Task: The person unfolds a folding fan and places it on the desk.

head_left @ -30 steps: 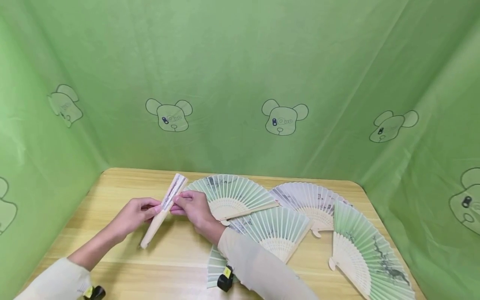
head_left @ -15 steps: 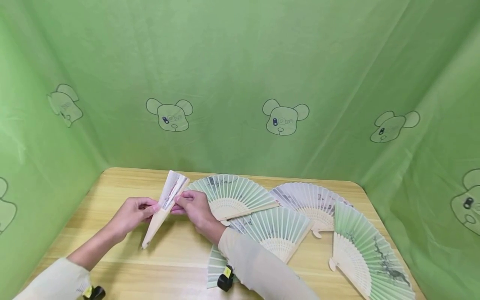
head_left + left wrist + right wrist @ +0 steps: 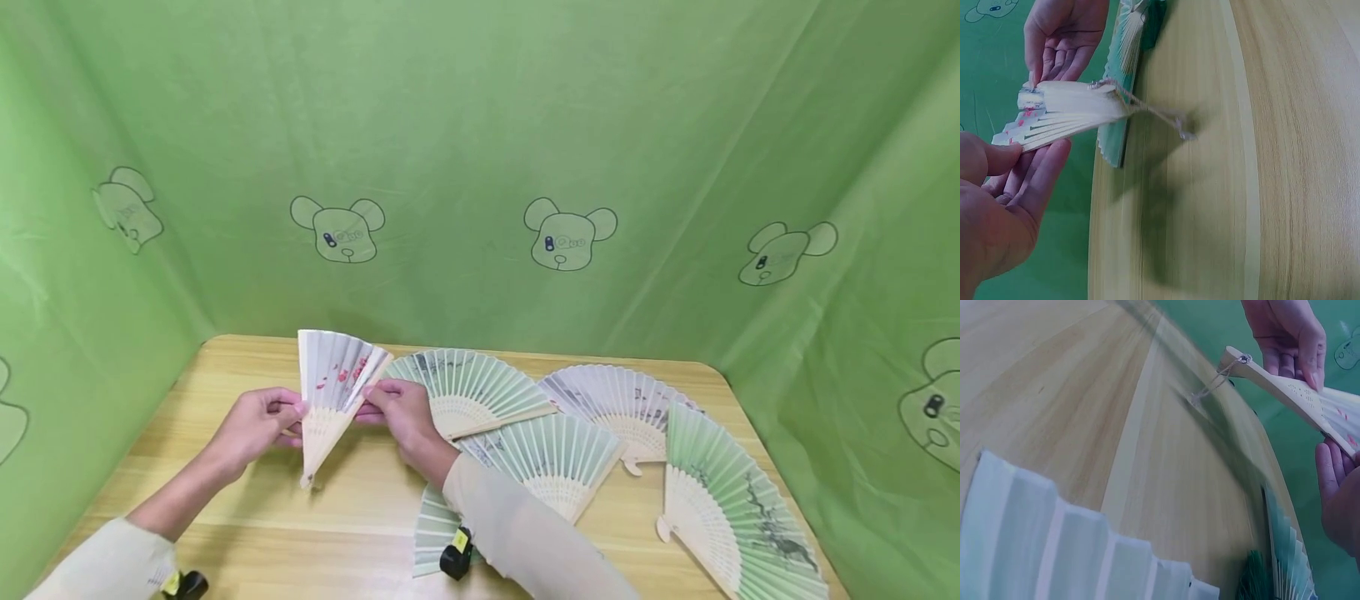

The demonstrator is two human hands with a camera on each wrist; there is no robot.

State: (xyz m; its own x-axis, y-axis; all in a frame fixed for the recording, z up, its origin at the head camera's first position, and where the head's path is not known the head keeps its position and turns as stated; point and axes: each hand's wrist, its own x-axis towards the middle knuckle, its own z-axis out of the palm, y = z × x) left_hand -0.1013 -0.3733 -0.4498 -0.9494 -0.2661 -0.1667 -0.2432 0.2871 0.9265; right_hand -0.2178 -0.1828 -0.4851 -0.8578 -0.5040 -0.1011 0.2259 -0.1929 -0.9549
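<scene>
A half-spread folding fan (image 3: 330, 392), pale grey with red blossoms and light ribs, is held up over the left part of the table. My left hand (image 3: 258, 425) pinches its left outer rib between thumb and fingers. On the opposite edge, my right hand (image 3: 405, 417) grips the right outer rib. The pivot end points down toward me. From that end dangles a thin cord loop (image 3: 1210, 384), seen in the right wrist view. Just right of the held fan, a spread pale green fan (image 3: 465, 383) lies partly behind my right hand.
Further right on the wooden table (image 3: 337, 550) lie another pale green fan (image 3: 558, 458), a greyish-lilac fan (image 3: 615, 400) and a bright green fan (image 3: 735, 500), all spread. My right sleeve covers part of the nearer fans. Green curtain (image 3: 450, 125) stands behind the table.
The held fan has spread from a narrow folded bundle into a wider wedge, showing red blossoms. My left hand has shifted slightly left with its rib; my right hand has shifted slightly right.
</scene>
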